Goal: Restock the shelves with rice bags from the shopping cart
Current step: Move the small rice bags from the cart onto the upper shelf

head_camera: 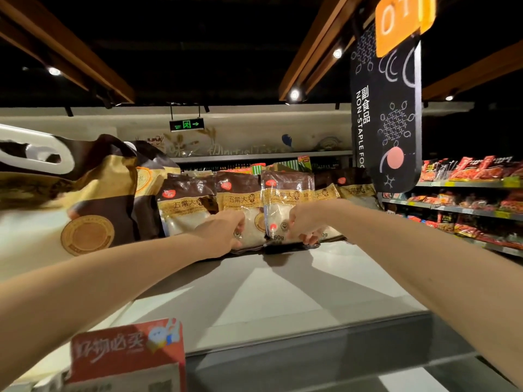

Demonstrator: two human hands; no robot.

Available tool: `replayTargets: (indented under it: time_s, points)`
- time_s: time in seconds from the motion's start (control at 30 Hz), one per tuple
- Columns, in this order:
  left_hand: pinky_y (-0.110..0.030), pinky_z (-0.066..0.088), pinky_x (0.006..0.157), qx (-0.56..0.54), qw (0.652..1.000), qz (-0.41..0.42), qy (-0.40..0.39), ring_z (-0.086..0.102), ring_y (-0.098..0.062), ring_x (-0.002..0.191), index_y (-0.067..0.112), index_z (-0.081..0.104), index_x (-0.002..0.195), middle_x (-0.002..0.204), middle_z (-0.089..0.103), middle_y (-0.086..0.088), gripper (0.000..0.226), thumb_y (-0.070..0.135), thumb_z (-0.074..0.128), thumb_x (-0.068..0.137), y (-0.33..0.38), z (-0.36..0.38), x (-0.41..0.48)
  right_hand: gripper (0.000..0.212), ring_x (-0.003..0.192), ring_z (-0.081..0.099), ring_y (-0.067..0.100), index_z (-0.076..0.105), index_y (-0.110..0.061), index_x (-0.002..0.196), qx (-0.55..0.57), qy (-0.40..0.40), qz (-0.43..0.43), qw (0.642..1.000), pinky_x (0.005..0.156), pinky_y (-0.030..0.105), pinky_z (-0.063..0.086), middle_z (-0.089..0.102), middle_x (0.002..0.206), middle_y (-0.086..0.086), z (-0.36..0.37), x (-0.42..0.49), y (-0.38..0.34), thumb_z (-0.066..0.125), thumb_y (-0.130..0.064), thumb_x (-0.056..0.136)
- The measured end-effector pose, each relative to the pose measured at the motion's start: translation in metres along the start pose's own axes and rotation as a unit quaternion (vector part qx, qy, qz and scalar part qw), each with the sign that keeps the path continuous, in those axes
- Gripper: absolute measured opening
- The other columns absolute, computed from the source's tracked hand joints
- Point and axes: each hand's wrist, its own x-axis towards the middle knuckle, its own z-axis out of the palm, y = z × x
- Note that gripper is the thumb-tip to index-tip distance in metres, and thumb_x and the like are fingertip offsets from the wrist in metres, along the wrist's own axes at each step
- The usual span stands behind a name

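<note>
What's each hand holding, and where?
Right hand pinches the bottom edge of a small brown-and-gold plastic rice bag; left hand grips the lower edge of the neighbouring bag.

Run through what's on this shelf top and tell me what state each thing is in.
left grip: holds the second small rice bag by its lower edge.
right grip: pinches the bottom of the third small rice bag.
second small rice bag: upright.
third small rice bag: upright.
large rice bag: standing, untouched.
exit sign: lit.
</note>
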Motion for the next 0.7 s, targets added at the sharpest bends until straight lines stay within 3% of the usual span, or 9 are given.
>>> replayTargets:
  time_s: [0.13, 0.23, 0.33, 0.4, 0.5, 0.6, 0.7]
  points:
    - [-0.018, 0.040, 0.072, 0.015, 0.996, 0.001, -0.084, 0.048, -0.008, 0.089, 0.016, 0.055, 0.111, 0.103, 0.051, 0.005, 0.025, 0.020, 0.067, 0.090, 0.004, -0.018, -0.004, 0.036, 0.107, 0.062, 0.026, 0.050, -0.003, 0.133, 0.044, -0.024, -0.001, 0.999, 0.085, 0.036, 0.058, 0.058, 0.120, 0.013, -0.006, -0.025, -0.005, 0.054, -0.005, 0.097]
    - [-0.016, 0.046, 0.078, -0.003, 0.990, -0.012, -0.137, 0.058, -0.010, 0.100, 0.017, 0.060, 0.120, 0.115, 0.062, 0.002, 0.031, 0.031, 0.065, 0.093, 0.009, -0.042, -0.008, 0.035, 0.087, 0.067, 0.024, 0.051, -0.003, 0.133, 0.096, 0.010, -0.005, 0.995, 0.074, 0.032, 0.060, 0.064, 0.112, 0.015, -0.008, -0.040, 0.004, 0.050, -0.004, 0.098]
    - [-0.011, 0.050, 0.058, -0.062, 0.988, -0.019, -0.141, 0.063, -0.004, 0.084, 0.014, 0.063, 0.116, 0.111, 0.066, 0.000, 0.026, 0.028, 0.065, 0.094, 0.023, -0.060, -0.015, 0.025, 0.070, 0.068, 0.020, 0.060, -0.003, 0.121, 0.174, 0.043, -0.005, 0.984, 0.062, 0.027, 0.057, 0.071, 0.092, 0.013, -0.008, -0.060, 0.018, 0.054, -0.007, 0.097]
    - [-0.015, 0.055, 0.063, -0.086, 0.986, -0.019, -0.142, 0.067, -0.008, 0.082, 0.014, 0.064, 0.114, 0.109, 0.068, -0.001, 0.025, 0.030, 0.064, 0.095, 0.037, -0.064, -0.020, 0.020, 0.067, 0.068, 0.018, 0.063, -0.005, 0.114, 0.211, 0.069, -0.015, 0.975, 0.056, 0.024, 0.056, 0.072, 0.094, 0.015, -0.009, -0.076, 0.024, 0.058, -0.007, 0.096]
    - [-0.025, 0.060, 0.075, -0.098, 0.977, -0.006, -0.188, 0.071, -0.017, 0.090, 0.014, 0.065, 0.116, 0.109, 0.069, -0.005, 0.027, 0.031, 0.063, 0.096, 0.066, -0.061, -0.027, 0.021, 0.065, 0.069, 0.014, 0.063, -0.011, 0.113, 0.223, 0.142, -0.030, 0.964, 0.052, 0.021, 0.054, 0.071, 0.098, 0.011, -0.009, -0.101, 0.032, 0.062, -0.006, 0.092]
    - [-0.021, 0.058, 0.070, -0.139, 0.969, 0.023, -0.201, 0.069, -0.015, 0.090, 0.013, 0.064, 0.118, 0.109, 0.068, -0.004, 0.026, 0.028, 0.061, 0.097, 0.102, -0.059, -0.030, 0.038, 0.070, 0.069, 0.016, 0.057, -0.018, 0.124, 0.235, 0.267, -0.037, 0.934, 0.067, 0.031, 0.060, 0.070, 0.099, 0.008, -0.009, -0.122, 0.046, 0.065, -0.007, 0.088]
    - [-0.018, 0.054, 0.062, -0.167, 0.969, 0.060, -0.169, 0.068, -0.013, 0.084, 0.010, 0.064, 0.121, 0.106, 0.067, -0.003, 0.028, 0.026, 0.060, 0.098, 0.141, -0.059, -0.031, 0.037, 0.073, 0.068, 0.016, 0.060, -0.017, 0.121, 0.261, 0.403, -0.041, 0.877, 0.077, 0.038, 0.059, 0.073, 0.104, 0.008, -0.011, -0.152, 0.064, 0.064, -0.009, 0.085]
